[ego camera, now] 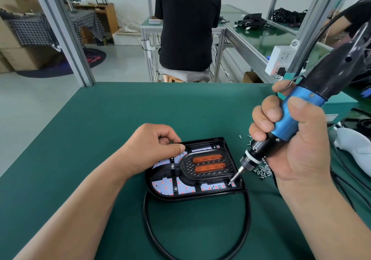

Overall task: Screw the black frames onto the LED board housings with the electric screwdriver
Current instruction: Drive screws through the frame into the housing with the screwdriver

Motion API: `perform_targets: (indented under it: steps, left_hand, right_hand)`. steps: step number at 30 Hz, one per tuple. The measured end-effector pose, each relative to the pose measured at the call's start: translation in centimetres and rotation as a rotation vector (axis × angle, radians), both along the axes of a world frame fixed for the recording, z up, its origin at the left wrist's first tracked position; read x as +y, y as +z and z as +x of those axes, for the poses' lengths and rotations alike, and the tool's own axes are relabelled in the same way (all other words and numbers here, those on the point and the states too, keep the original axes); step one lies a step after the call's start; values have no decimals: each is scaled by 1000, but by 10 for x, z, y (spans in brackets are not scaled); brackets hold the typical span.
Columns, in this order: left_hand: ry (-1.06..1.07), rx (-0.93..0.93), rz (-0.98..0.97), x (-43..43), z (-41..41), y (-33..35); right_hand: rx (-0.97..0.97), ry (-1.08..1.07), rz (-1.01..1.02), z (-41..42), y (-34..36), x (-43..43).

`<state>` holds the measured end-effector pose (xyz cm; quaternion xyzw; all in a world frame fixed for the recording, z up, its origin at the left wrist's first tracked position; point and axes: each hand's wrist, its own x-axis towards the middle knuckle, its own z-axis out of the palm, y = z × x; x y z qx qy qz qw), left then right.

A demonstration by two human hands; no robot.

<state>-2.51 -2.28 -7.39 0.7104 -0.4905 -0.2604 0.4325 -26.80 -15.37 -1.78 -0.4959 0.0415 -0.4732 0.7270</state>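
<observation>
Right hand [297, 145] grips the screwdriver [291, 117], bit [235, 176] on the housing's [200, 196] near-right screw [229, 183] (left hand [152, 149] pinches its rim); others look driven.

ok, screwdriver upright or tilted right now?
Tilted. The blue-and-black electric screwdriver in the right hand slants up to the right, bit tip at the near right corner of the black LED board housing.

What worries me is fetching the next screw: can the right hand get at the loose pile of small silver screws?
Probably yes: the pile of small silver screws lies on the green mat just beside the right hand, nothing between. But its grip is full with the blue-and-black electric screwdriver.
</observation>
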Motion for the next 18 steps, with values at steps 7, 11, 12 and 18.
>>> perform_targets:
  steps: [7, 11, 12, 18]
  left_hand:
    - [31, 16, -26, -1, -4, -3]
    - [30, 14, -14, -1, -4, -2]
    - [29, 13, -15, -1, -5, -2]
    - [26, 7, -16, -1, -4, -2]
  right_hand:
    - [-2, 68, -57, -1, 0, 3]
    - [5, 98, -68, -1, 0, 3]
    - [8, 104, -72, -1, -1, 3]
    - [19, 141, -72, -1, -2, 1]
